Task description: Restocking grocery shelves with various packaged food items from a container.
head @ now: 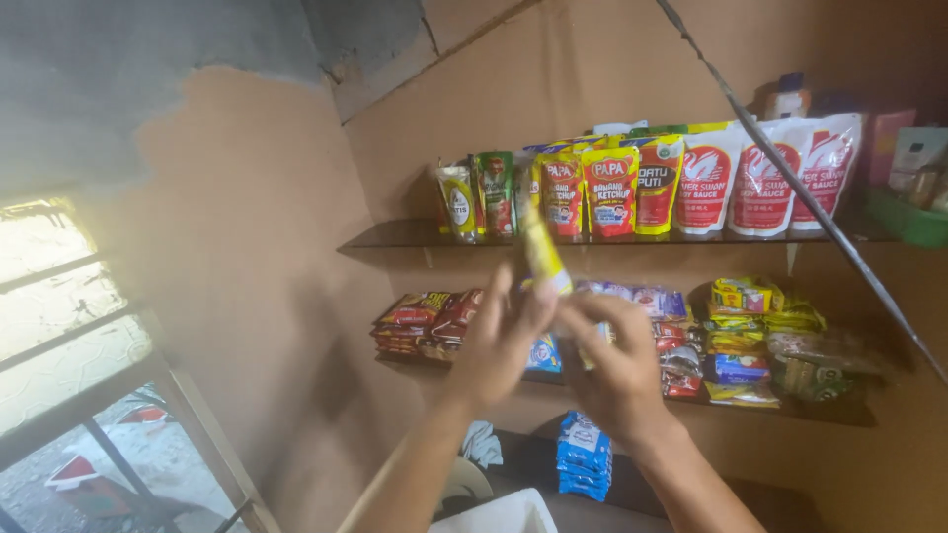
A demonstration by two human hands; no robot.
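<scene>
My left hand (pixel 499 345) and my right hand (pixel 614 360) are raised together in front of two wall shelves. Both hold a thin yellow sachet (pixel 543 252) that sticks up between the fingers, blurred by motion. Behind it, the upper shelf (pixel 395 237) carries standing pouches: yellow and red sauce pouches (pixel 610 190) and white pouches with red labels (pixel 765 178). The lower shelf (pixel 849 413) holds stacks of flat snack and seasoning packets (pixel 420 321).
A window with bars (pixel 79 336) is at the left. A dark cable (pixel 810 197) runs diagonally across the right side. Blue packets (pixel 585 456) lie stacked below the shelves, next to a white container (pixel 499 515). A green tray (pixel 908 219) sits at the far right.
</scene>
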